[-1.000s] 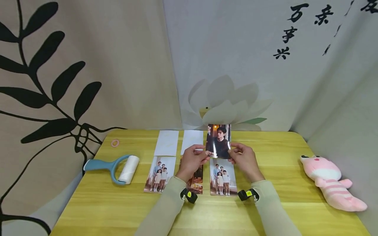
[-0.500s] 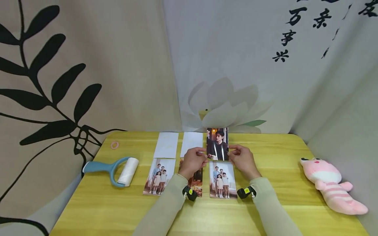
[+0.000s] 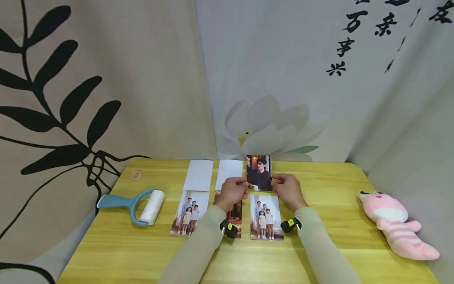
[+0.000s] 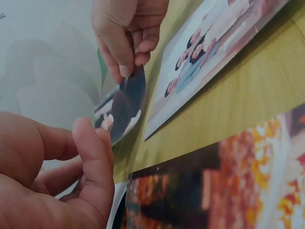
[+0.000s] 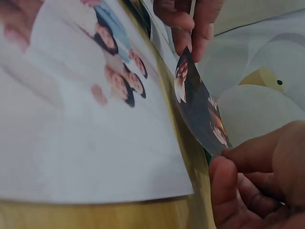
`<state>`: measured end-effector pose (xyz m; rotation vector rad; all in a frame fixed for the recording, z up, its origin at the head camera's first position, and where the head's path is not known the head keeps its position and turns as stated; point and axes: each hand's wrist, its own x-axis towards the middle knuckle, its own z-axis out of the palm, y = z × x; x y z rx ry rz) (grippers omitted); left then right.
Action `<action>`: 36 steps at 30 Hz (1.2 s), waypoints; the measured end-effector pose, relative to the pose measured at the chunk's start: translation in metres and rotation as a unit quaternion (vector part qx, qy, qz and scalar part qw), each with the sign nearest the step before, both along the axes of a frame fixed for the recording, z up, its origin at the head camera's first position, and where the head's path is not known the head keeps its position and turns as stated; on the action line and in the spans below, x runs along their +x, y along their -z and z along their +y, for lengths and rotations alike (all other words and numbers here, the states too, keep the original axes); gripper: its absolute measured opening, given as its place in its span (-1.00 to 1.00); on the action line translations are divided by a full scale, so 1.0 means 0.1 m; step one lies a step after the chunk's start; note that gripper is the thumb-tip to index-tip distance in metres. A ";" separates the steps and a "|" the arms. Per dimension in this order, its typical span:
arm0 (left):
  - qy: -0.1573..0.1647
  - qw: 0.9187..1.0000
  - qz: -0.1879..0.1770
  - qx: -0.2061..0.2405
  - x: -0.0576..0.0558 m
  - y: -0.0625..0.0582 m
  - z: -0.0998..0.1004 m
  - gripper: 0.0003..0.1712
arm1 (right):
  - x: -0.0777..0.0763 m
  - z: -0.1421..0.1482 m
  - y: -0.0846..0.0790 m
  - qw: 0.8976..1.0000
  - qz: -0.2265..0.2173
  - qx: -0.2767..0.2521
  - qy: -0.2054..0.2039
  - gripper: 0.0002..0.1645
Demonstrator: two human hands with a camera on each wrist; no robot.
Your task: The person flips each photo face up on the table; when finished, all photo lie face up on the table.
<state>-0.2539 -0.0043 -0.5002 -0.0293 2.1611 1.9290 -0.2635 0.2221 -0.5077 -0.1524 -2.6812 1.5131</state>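
Observation:
A glossy photo of a person in a dark top (image 3: 259, 174) is held at the table's far side. My left hand (image 3: 232, 193) pinches its lower left edge, and my right hand (image 3: 288, 191) pinches the lower right. In the left wrist view the portrait photo (image 4: 128, 102) bows slightly between both hands; the right wrist view also shows its bend. Just in front lies a family photo (image 3: 266, 217). An orange-toned photo (image 3: 236, 219) is partly hidden under my left hand and wrist. Further left are another family photo (image 3: 190, 213) and two white rectangles (image 3: 198, 175), one partly covered by my left hand.
On the table's left lies a blue-handled lint roller (image 3: 122, 201) with a white roll (image 3: 152, 207). A small pink ring (image 3: 136, 175) sits behind it. A pink plush toy (image 3: 393, 225) lies at the right edge. A printed curtain (image 3: 170, 79) hangs behind the table (image 3: 319, 244).
Both hands have shifted slightly left with the portrait photo, which sits a little lower in the head view. The head view itself has tilted slightly. The other photos stay put.

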 end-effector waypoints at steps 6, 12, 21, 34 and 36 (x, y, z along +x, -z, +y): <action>-0.003 1.000 -0.010 -0.010 0.00 -0.03 0.02 -0.54 | -0.05 0.01 0.02 1.000 -0.007 0.001 0.022 -0.67; -0.001 1.000 -0.024 -0.015 0.02 -0.04 0.03 -0.53 | -0.04 0.03 0.02 1.000 -0.020 -0.001 0.023 -0.62; -0.003 0.998 -0.025 -0.051 0.05 -0.06 0.02 -0.54 | 0.00 0.01 0.03 0.998 -0.032 0.042 0.032 -0.56; 0.008 1.000 0.008 -0.025 0.05 -0.05 -0.14 -0.52 | 0.05 -0.04 -0.11 0.999 0.007 0.035 0.025 -0.57; 0.008 1.000 0.017 -0.013 0.05 -0.06 -0.18 -0.52 | 0.05 -0.08 -0.14 0.999 0.007 0.027 0.020 -0.55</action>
